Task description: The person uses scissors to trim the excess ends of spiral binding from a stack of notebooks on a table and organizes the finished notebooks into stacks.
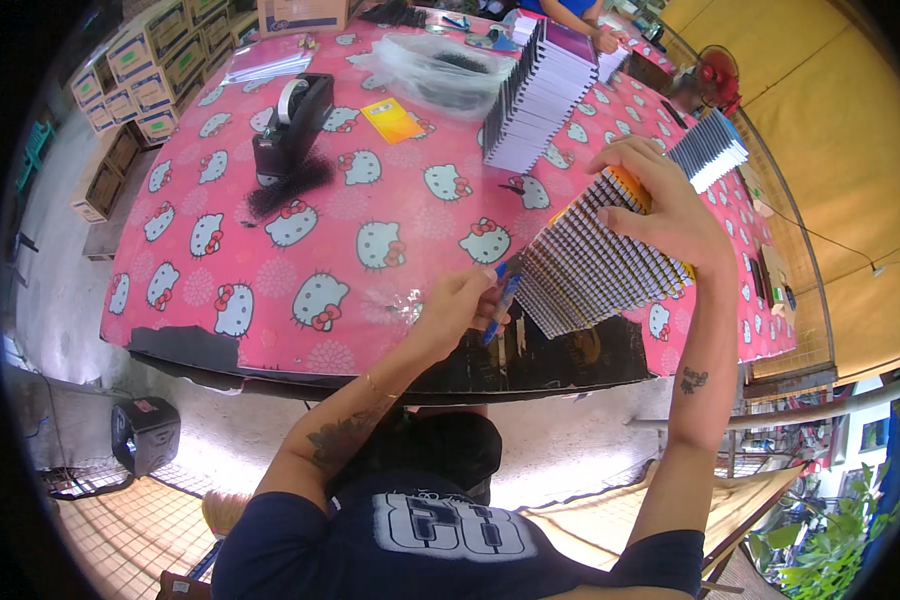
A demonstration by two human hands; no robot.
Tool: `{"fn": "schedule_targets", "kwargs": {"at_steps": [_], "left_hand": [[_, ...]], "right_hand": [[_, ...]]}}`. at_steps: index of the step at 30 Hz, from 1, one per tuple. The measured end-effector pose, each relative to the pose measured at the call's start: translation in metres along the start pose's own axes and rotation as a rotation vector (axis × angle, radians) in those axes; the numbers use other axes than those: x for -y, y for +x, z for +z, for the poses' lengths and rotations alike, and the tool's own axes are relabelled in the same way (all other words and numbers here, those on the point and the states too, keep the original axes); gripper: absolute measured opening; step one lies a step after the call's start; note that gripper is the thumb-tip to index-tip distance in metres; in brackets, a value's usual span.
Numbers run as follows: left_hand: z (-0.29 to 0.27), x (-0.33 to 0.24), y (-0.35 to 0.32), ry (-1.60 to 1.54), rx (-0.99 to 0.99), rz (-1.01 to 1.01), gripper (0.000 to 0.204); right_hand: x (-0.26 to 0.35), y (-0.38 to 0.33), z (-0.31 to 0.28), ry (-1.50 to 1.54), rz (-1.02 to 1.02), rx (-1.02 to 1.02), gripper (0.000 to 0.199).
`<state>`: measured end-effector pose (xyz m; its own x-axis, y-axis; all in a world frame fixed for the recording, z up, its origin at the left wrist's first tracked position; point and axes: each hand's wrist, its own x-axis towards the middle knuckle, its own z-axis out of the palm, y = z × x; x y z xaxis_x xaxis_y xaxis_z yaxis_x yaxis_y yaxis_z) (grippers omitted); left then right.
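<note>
A tall stack of spiral notebooks [585, 262] stands near the table's front edge, its rows of dark coil bindings facing me and an orange cover on top. My right hand [660, 205] grips the upper end, with the thumb over the bindings and the fingers across the top. Closed around blue-handled pliers [504, 305], my left hand [467, 305] is at the left side of the stack. The dark tip of the pliers meets the coil ends there; its exact contact is too small to make out.
Behind stands another notebook stack [540, 100], with a third [708, 152] at right. A black tape dispenser [295, 125], loose black coils [290, 190], a yellow packet [392, 120] and a clear plastic bag [435, 75] lie on the pink table [370, 290]. A co-worker's hand [607, 40] shows beyond.
</note>
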<state>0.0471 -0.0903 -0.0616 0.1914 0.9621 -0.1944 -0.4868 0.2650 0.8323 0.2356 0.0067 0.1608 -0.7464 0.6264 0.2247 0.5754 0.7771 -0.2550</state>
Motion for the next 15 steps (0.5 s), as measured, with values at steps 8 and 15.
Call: {"fn": "schedule_targets", "kwargs": {"at_steps": [8,15], "left_hand": [[0.007,-0.001,-0.008,0.676,-0.125,0.428,0.037],[0.0,0.009,-0.002,0.149,0.01,0.125,0.035]], "right_hand": [[-0.001,0.0,0.0,-0.01,-0.014,-0.001,0.041],[0.0,0.0,0.0,-0.002,-0.003,0.004,0.041]]}}
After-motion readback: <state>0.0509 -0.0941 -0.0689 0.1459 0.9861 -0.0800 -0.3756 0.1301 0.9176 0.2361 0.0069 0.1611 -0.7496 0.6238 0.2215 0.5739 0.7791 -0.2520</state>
